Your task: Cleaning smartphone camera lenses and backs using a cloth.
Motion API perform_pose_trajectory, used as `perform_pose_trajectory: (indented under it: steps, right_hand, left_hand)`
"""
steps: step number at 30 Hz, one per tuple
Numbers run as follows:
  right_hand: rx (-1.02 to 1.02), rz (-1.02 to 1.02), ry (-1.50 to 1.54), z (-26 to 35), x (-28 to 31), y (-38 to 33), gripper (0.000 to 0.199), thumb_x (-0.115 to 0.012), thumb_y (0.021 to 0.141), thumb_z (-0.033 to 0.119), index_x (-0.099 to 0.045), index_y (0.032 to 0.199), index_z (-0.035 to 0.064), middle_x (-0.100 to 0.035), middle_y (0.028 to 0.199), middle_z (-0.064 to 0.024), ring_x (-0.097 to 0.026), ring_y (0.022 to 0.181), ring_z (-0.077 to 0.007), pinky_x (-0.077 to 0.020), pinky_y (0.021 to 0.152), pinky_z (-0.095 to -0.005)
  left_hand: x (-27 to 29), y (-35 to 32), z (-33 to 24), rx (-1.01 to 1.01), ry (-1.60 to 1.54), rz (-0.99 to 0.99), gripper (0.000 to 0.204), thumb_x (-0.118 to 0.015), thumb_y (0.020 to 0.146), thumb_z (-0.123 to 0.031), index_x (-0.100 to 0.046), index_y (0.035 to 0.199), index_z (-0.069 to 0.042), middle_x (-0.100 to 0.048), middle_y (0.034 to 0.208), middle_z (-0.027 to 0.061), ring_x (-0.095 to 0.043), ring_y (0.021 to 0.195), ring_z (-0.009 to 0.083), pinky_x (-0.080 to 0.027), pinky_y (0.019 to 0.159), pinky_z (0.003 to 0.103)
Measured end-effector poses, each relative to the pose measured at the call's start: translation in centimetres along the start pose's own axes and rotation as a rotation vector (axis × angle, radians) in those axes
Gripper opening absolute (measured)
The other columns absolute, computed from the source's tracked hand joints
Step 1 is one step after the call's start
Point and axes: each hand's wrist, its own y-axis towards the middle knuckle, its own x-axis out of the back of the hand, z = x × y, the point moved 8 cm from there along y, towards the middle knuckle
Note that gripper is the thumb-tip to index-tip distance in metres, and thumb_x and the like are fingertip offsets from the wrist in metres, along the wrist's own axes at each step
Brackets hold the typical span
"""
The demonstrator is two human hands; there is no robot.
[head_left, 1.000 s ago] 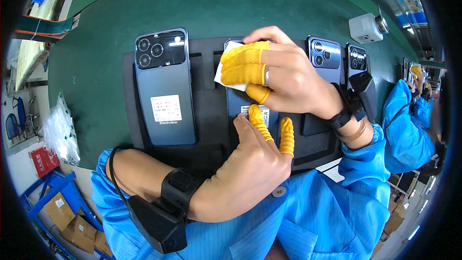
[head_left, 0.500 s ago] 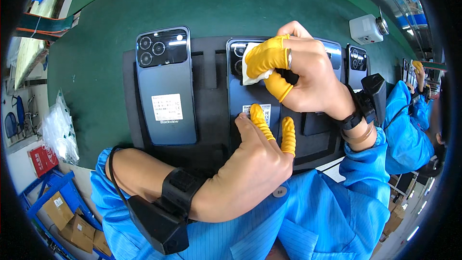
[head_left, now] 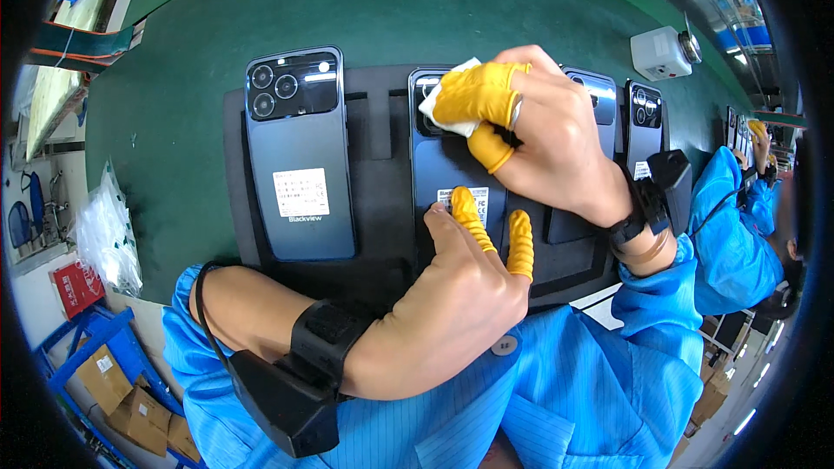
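My right hand (head_left: 560, 135), with yellow finger cots, is closed around a folded white wiping cloth (head_left: 458, 76). It presses the cloth to the camera area of a dark blue smartphone (head_left: 443, 161) lying back side up. Below it, my left hand (head_left: 460, 295) has fingers stretched out; two of them wear yellow finger cots. Its thumb and one finger touch the phone by the white label (head_left: 452, 198), while another cotted finger lies near the phone's right side. My hands hide much of this phone.
Another phone (head_left: 304, 156) lies to the left on the black foam mat (head_left: 376, 130); more phones (head_left: 644, 117) lie to the right. A white device (head_left: 665, 52) stands at the back right of the green table (head_left: 174, 122). Plastic bags (head_left: 109, 234) hang left. A co-worker (head_left: 738, 230) sits right.
My right hand has shifted slightly left with the cloth over the phone's camera area. The left hand and the phone look unmoved.
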Motion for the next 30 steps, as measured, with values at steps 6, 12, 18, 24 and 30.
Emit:
perform_pose_trajectory:
  steps: [6,12,18,24,30]
  right_hand:
    - [0.108,0.092,0.036,1.1,-0.2,-0.5,0.017,-0.071,0.06,0.012,-0.059,0.067,0.003,-0.056,0.065,-0.0091,-0.059,0.064,-0.0268,-0.0494,0.077,-0.0406]
    - [-0.038,0.069,0.105,-0.4,1.7,-0.8,0.013,-0.066,0.065,0.001,-0.068,0.078,0.0047,-0.066,0.073,-0.0061,-0.063,0.069,-0.0251,-0.0477,0.078,-0.0363]
    - [-0.1,-0.113,0.042,-2.5,3.3,-0.2,0.022,-0.066,0.074,-0.004,-0.07,0.093,0.0062,-0.071,0.092,-0.0066,-0.068,0.088,-0.0246,-0.0484,0.085,-0.0343]
    - [0.003,-0.075,-0.045,-1.2,0.2,-0.4,0.025,-0.072,0.067,0.001,-0.07,0.092,0.0051,-0.068,0.086,-0.0076,-0.065,0.079,-0.0272,-0.05,0.081,-0.0382]
    - [0.155,-0.054,0.022,0.9,-0.2,-0.8,0.02,-0.071,0.06,0.012,-0.066,0.078,0.0026,-0.063,0.078,-0.0091,-0.062,0.072,-0.0259,-0.0507,0.082,-0.0407]
  left_hand:
    - [0.1,0.3,0.1,0.01,-0.006,0.034,0.024,-0.062,0.061,-0.025,-0.068,0.067,-0.003,-0.058,0.058,0.0181,-0.066,0.073,0.0423,-0.053,0.076,0.045]
    - [0.0,0.2,0.1,-0.009,0.006,0.046,0.031,-0.062,0.063,-0.025,-0.072,0.082,-0.002,-0.054,0.055,0.0149,-0.066,0.075,0.0423,-0.054,0.076,0.044]
    - [-0.1,-0.1,0.0,-0.019,0.033,0.057,0.057,-0.058,0.068,-0.025,-0.065,0.12,-0.002,-0.053,0.054,0.0142,-0.066,0.075,0.0418,-0.054,0.076,0.045]
    - [-0.1,0.1,0.1,-0.005,0.03,0.069,0.053,-0.059,0.069,-0.025,-0.067,0.115,-0.002,-0.053,0.054,0.0146,-0.066,0.076,0.0417,-0.054,0.075,0.043]
    - [0.1,0.2,0.1,-0.019,0.032,0.044,0.052,-0.061,0.067,-0.024,-0.068,0.113,-0.002,-0.051,0.053,0.0136,-0.067,0.076,0.0407,-0.053,0.075,0.042]
